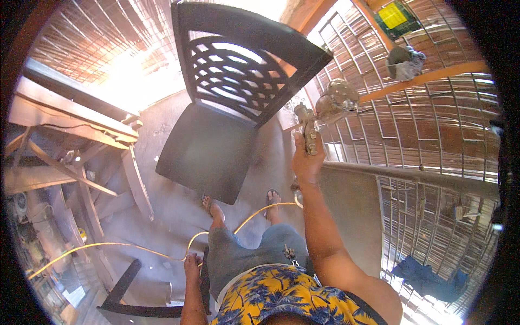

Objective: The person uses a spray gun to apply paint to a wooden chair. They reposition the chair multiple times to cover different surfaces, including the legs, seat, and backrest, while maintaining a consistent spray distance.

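Observation:
My right hand (pixel 307 165) is raised ahead with its fingers wrapped around the handle of a metal spray gun (pixel 309 132). A stained, paint-crusted cup (pixel 337 101) is attached to the gun. To the left of the gun stands a dark chair (pixel 211 146), with a lattice cut-out back and a flat seat. The gun is beside the backrest, apart from it. Down by my left thigh, my left hand (pixel 193 266) is closed on a yellow air hose (pixel 122 244). The hose loops past my feet toward my right forearm.
Wooden beams and a bench-like frame (pixel 81 119) stand on the left. A second dark chair (pixel 149 310) lies close by my left arm. At right, a metal grid wall (pixel 411 124) holds a rag (pixel 406 64); dark blue cloth (pixel 428 279) hangs lower down.

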`<state>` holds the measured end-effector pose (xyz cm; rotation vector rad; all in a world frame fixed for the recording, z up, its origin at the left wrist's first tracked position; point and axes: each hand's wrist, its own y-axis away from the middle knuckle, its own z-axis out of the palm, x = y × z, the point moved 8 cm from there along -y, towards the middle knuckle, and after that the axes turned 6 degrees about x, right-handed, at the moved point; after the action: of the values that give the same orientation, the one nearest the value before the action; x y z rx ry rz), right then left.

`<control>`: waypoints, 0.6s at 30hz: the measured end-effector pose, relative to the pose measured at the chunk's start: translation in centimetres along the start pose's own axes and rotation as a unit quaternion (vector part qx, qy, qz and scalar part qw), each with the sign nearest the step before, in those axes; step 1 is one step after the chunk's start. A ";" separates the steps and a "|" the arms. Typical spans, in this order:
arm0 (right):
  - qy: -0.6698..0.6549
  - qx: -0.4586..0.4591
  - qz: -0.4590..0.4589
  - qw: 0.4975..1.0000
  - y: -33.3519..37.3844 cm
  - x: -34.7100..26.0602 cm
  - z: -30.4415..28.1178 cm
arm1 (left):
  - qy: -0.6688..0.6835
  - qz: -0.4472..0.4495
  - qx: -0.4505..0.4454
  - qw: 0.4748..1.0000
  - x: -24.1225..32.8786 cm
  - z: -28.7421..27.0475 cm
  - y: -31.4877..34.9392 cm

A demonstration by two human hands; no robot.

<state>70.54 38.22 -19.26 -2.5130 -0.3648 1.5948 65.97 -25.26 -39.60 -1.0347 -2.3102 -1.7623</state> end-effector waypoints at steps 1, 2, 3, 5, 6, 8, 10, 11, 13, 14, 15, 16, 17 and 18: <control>-0.010 0.004 0.009 1.000 -0.7 -1.0 -1.0 | -0.009 0.014 -0.001 1.000 0.6 0.2 -0.1; -0.020 0.007 0.018 1.000 -1.2 -1.9 -1.9 | -0.009 0.012 -0.009 1.000 0.9 0.5 -0.2; -0.044 0.015 0.029 0.998 -1.7 -2.7 -2.7 | -0.010 0.017 -0.014 1.000 1.3 0.7 -0.4; -0.087 0.034 0.057 0.994 -2.8 -3.9 -4.1 | -0.019 0.025 -0.027 0.999 2.1 1.1 -0.8; -0.083 0.045 0.030 0.995 -3.2 -4.9 -5.0 | -0.028 0.028 -0.034 0.999 2.6 1.3 -1.1; -0.065 0.070 -0.008 0.995 -3.5 -6.2 -6.7 | -0.031 0.026 -0.035 0.999 3.7 1.5 -1.4; -0.061 0.070 0.001 0.996 -3.7 -5.9 -7.5 | -0.013 0.015 -0.019 1.000 5.8 2.3 -1.6; -0.066 0.066 -0.003 0.996 -3.6 -5.6 -7.7 | -0.002 0.072 -0.055 0.996 8.4 4.0 -1.4; -0.014 0.019 0.024 0.999 -3.3 -3.8 -6.8 | 0.006 0.165 -0.103 0.981 14.6 7.8 -0.8; 0.012 -0.009 0.040 0.999 -3.1 -2.6 -6.1 | 0.081 0.139 -0.139 0.977 17.8 10.1 -0.7; 0.048 -0.034 0.021 0.998 -2.6 -1.9 -5.7 | 0.137 0.095 -0.162 0.973 21.3 12.8 -0.9; 0.087 -0.060 0.012 0.994 -1.8 -0.9 -5.4 | 0.198 0.090 -0.167 0.962 25.3 16.0 -0.7; 0.124 -0.088 0.021 0.988 -1.0 0.5 -5.3 | 0.181 0.105 -0.219 0.953 29.5 19.3 0.2; 0.135 -0.125 0.009 0.983 -0.2 1.5 -5.3 | 0.190 0.133 -0.262 0.937 33.8 22.5 1.2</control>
<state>75.93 38.84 -18.25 -2.8789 -0.5367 1.2555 48.13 10.46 -31.96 -0.8952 -1.4351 -2.2627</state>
